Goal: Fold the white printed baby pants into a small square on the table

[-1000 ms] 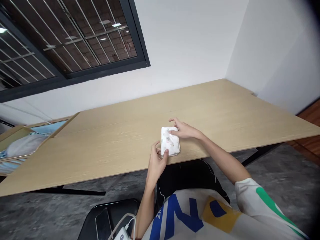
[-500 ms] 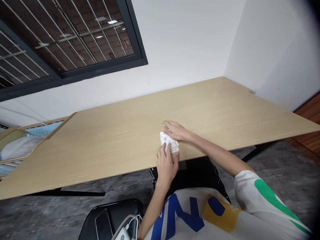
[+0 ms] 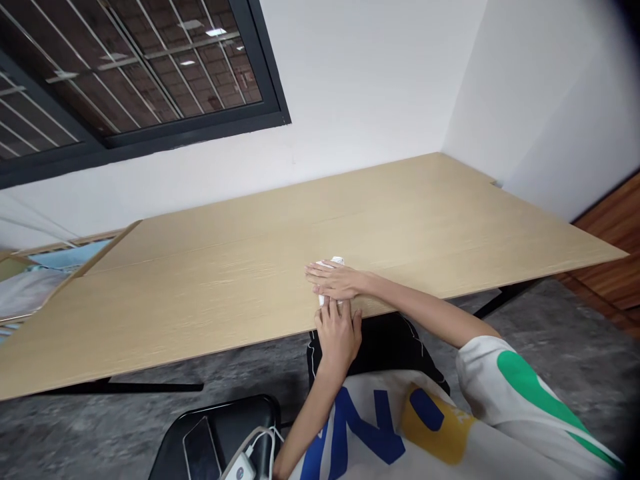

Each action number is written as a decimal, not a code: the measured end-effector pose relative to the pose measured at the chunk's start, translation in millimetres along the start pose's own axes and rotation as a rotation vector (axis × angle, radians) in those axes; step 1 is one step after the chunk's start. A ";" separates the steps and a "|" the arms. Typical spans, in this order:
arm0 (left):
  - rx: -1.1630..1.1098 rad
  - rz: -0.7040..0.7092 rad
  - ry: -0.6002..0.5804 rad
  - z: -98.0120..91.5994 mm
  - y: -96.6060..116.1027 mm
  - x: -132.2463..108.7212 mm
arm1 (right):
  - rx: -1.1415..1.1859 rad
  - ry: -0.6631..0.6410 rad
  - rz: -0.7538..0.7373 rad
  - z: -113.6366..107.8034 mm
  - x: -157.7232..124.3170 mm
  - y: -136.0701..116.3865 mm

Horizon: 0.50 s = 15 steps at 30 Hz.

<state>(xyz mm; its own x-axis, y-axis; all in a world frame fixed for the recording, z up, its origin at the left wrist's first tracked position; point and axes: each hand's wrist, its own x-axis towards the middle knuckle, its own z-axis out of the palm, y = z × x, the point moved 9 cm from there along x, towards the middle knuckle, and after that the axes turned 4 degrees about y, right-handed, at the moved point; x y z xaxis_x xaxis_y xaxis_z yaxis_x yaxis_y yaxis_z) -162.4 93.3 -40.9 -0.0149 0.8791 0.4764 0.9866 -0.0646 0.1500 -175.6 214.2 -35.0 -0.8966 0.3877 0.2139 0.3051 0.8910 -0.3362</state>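
A small white printed item, flat like folded paper or cloth, (image 3: 338, 260) lies on the light wooden table (image 3: 200, 287) near its front edge. My right hand (image 3: 336, 279) rests flat across it with fingers stretched to the left, covering most of it. Just below, my left hand (image 3: 337, 330) touches the near edge of the item with its fingertips, fingers spread a little. Only the item's top edge and a bit at its lower left show between the hands.
A black chair (image 3: 250, 413) stands below the table's front edge, with a phone (image 3: 201, 450) and a white device with a cable (image 3: 243, 469) on it. An open box (image 3: 30, 290) holding bagged items is at the far left. A barred window is behind.
My right hand has slid left and down over the white item, now covering most of it. My left hand has shifted slightly down, and the view has moved a little.
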 end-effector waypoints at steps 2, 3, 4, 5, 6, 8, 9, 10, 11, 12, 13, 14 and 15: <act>-0.031 -0.012 -0.008 0.9 0.1 -0.2 | 0.002 0.009 0.044 -2.7 1.6 13.2; -0.045 -0.017 -0.016 1.6 0.4 -0.2 | 0.001 0.016 0.065 -4.8 2.1 19.6; -0.058 -0.024 -0.027 2.3 0.7 -0.2 | 0.000 0.022 0.083 -7.2 2.2 25.4; -0.071 -0.031 -0.039 3.1 1.0 -0.3 | 0.001 0.026 0.098 -9.4 2.1 30.5; -0.082 -0.039 -0.050 3.8 1.2 -0.3 | 0.002 0.027 0.112 -11.2 1.8 34.7; -0.099 -0.052 -0.064 4.0 0.5 0.2 | 0.013 0.016 0.136 -14.5 0.7 40.3; -0.108 -0.053 -0.065 3.1 -0.6 0.8 | 0.030 0.005 0.144 -16.4 0.1 41.5; -0.123 -0.049 -0.062 1.6 -2.4 1.7 | 0.059 -0.005 0.148 -19.3 -0.4 41.9; -0.149 -0.040 -0.057 -0.6 -5.0 3.0 | 0.096 -0.004 0.155 -24.0 -0.9 42.3; -0.188 -0.031 -0.053 -3.2 -8.9 4.7 | 0.137 0.015 0.169 -31.2 -1.5 43.5; -0.235 -0.029 -0.048 -6.4 -14.4 6.7 | 0.174 0.055 0.193 -40.8 -2.5 46.1; -0.273 -0.044 -0.036 -10.2 -22.5 9.2 | 0.201 0.115 0.225 -52.2 -4.4 49.9; -0.286 -0.082 -0.015 -14.5 -33.2 12.0 | 0.213 0.191 0.263 -64.5 -7.4 54.5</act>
<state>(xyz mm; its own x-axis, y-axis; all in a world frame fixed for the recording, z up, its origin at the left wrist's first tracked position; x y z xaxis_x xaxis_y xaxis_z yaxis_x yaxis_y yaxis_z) -197.7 99.2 -27.6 -0.0878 0.8938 0.4397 0.8961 -0.1219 0.4267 -131.7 275.0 4.2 -0.7146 0.6516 0.2545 0.4254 0.6936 -0.5813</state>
